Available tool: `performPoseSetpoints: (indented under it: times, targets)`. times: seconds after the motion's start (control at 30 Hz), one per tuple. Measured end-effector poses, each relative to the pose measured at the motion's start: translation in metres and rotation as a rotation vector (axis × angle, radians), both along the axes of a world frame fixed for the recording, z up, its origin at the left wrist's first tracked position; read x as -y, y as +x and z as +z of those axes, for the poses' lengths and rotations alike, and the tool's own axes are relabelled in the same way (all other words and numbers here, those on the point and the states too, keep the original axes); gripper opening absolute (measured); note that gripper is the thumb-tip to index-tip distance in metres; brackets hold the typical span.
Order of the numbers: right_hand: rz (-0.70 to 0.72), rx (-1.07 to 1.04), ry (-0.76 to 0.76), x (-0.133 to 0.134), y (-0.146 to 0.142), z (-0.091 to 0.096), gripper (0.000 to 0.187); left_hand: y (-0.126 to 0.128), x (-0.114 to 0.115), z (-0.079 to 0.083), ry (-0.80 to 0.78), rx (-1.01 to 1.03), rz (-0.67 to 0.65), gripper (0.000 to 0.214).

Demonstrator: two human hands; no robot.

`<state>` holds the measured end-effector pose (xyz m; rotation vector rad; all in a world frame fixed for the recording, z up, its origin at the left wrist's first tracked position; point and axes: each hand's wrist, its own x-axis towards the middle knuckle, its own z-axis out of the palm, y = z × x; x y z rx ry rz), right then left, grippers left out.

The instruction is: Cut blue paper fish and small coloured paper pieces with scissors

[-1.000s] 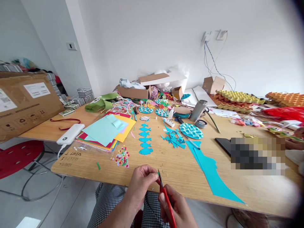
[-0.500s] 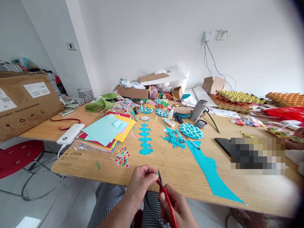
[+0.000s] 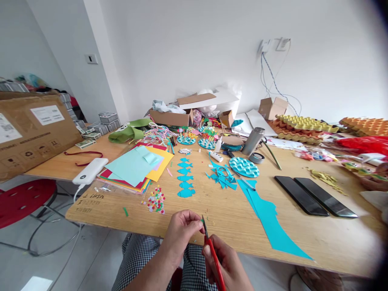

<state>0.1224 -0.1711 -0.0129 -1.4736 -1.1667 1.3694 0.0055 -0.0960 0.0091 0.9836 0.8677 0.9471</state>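
Note:
My left hand (image 3: 181,232) is closed in a pinch on a tiny green paper scrap (image 3: 201,220) at the near edge of the wooden table (image 3: 230,220). My right hand (image 3: 226,266) is wrapped round the handles of red scissors (image 3: 213,254), whose blade tips meet the scrap. A row of cut blue paper fish (image 3: 185,178) lies just beyond my hands, and a pile of small coloured paper bits (image 3: 156,200) sits to the left of them.
A stack of coloured paper sheets (image 3: 136,165) and a white power bank (image 3: 90,170) lie left. Blue paper offcuts (image 3: 266,218), blue scraps (image 3: 222,178), a blue wavy disc (image 3: 244,167), two black phones (image 3: 315,196), a metal flask (image 3: 253,141), boxes and egg trays crowd the table. Another person's hand (image 3: 374,182) rests at the far right.

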Motion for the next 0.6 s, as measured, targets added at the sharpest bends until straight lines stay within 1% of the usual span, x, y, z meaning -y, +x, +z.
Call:
performPoseSetpoints:
  times: [0.13, 0.3, 0.5, 0.6]
  targets:
    - [0.017, 0.012, -0.005, -0.0003, 0.0007, -0.0009, 0.051, 0.0004, -0.0001, 0.0005, -0.001, 0.001, 0.013, 0.011]
    - [-0.031, 0.015, 0.001, -0.0002, -0.0012, -0.0060, 0.053, 0.0002, -0.0004, -0.0009, -0.014, 0.008, 0.006, 0.011]
    - [-0.003, 0.006, -0.030, 0.0010, -0.0002, 0.0003, 0.052, 0.0004, -0.0005, -0.0042, -0.050, 0.053, -0.008, 0.010]
    - [0.006, 0.002, -0.021, 0.0019, 0.0001, -0.0013, 0.050, 0.0009, -0.0006, -0.0045, -0.079, 0.090, -0.018, 0.009]
